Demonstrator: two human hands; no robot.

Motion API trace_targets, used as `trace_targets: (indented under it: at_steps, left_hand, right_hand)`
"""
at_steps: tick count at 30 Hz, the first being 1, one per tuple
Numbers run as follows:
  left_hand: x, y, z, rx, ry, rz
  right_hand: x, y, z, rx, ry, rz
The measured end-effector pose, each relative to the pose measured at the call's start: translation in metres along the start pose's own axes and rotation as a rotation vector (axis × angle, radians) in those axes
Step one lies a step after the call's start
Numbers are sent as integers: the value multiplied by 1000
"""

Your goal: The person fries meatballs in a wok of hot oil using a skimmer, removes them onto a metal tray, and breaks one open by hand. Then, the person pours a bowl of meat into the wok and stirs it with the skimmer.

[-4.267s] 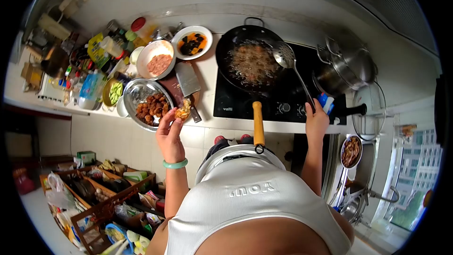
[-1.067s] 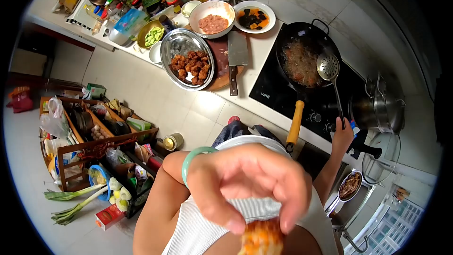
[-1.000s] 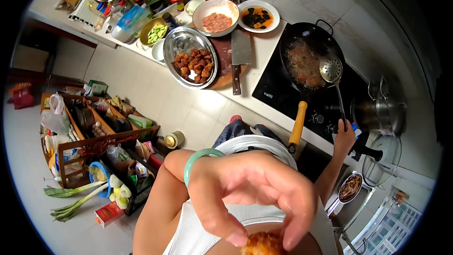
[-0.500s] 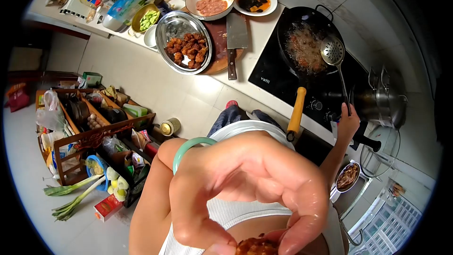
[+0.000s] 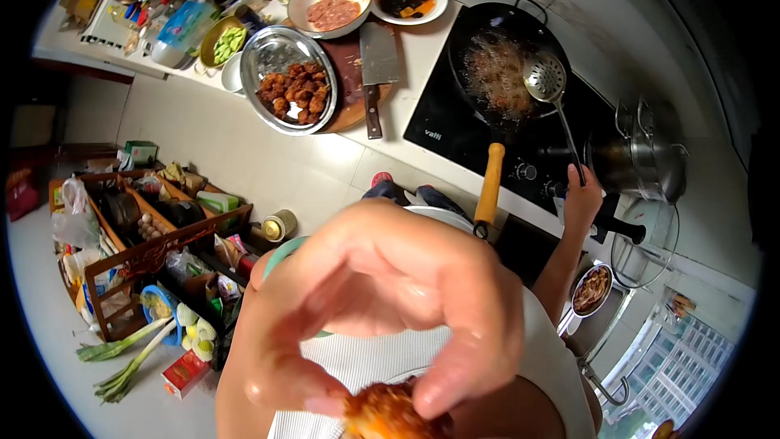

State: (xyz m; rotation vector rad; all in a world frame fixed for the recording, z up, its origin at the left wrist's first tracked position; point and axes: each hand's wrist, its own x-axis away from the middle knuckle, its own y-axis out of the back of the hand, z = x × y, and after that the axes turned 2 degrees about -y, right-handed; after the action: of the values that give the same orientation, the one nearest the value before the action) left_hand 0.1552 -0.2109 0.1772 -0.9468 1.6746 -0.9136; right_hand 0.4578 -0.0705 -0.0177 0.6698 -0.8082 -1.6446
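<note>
Close to the camera, my left hand [image 5: 382,293] pinches a browned piece of fried meat [image 5: 394,411] between thumb and fingers. A pale green bangle [image 5: 286,256] circles that wrist. My right hand [image 5: 582,197] grips the handle of a slotted skimmer [image 5: 545,77], whose perforated bowl rests over the right side of a black wok [image 5: 455,50]. Bubbling oil [image 5: 497,73] fills the wok, with brown pieces partly hidden under foam. More fried pieces [image 5: 296,91] lie in a round steel tray [image 5: 253,57] to the left.
A cleaver [image 5: 379,61] lies on a round cutting board [image 5: 348,65]. Behind it are a bowl of raw minced meat [image 5: 331,14] and a plate of dark pieces in orange liquid [image 5: 404,0]. The wok's wooden handle [image 5: 491,183] juts past the stove [image 5: 435,118]. Steel pots [image 5: 642,162] stand right.
My left hand has lifted the fried piece, and more of it shows now. The view has shifted slightly. My right hand keeps the skimmer in about the same place at the wok.
</note>
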Motion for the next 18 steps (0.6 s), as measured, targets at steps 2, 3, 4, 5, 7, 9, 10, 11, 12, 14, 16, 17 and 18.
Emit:
trace_targets:
  at_steps: [2,3,4,5,7,9,10,11,12,14,16,17,18]
  left_hand:
    - [1,7,-1,-103,-29,-99]
    - [0,10,-4,-169,-19,-161]
    - [0,16,-7,-257,-39,-225]
    - [1,24,-9,-332,-57,-272]
    - [5,64,-9,-395,-236,-205]
    - [11,82,-17,-512,-224,-320]
    - [16,93,-18,-584,-254,-343]
    - [20,102,-18,-650,-283,-369]
    - [24,106,-17,-654,-281,-370]
    - [28,110,-17,-848,-326,-447]
    - [31,114,-16,-894,-341,-474]
    - [33,116,-15,-932,-352,-504]
    - [35,118,-16,-933,-346,-512]
  right_hand:
    - [3,2,5,-25,-53,0]
    - [5,4,7,-29,-56,-2]
    - [5,5,11,6,-72,3]
    - [6,5,13,40,-89,6]
    - [7,4,10,21,-79,-27]
    - [9,4,9,26,-64,-38]
    - [9,5,13,18,-62,-39]
    - [11,9,18,44,-103,-13]
    - [13,11,20,70,-147,17]
    - [12,4,3,48,-88,-11]
    - [14,1,-1,17,-8,-79]
    - [16,1,0,13,-4,-75]
    - [17,3,2,10,-36,-57]
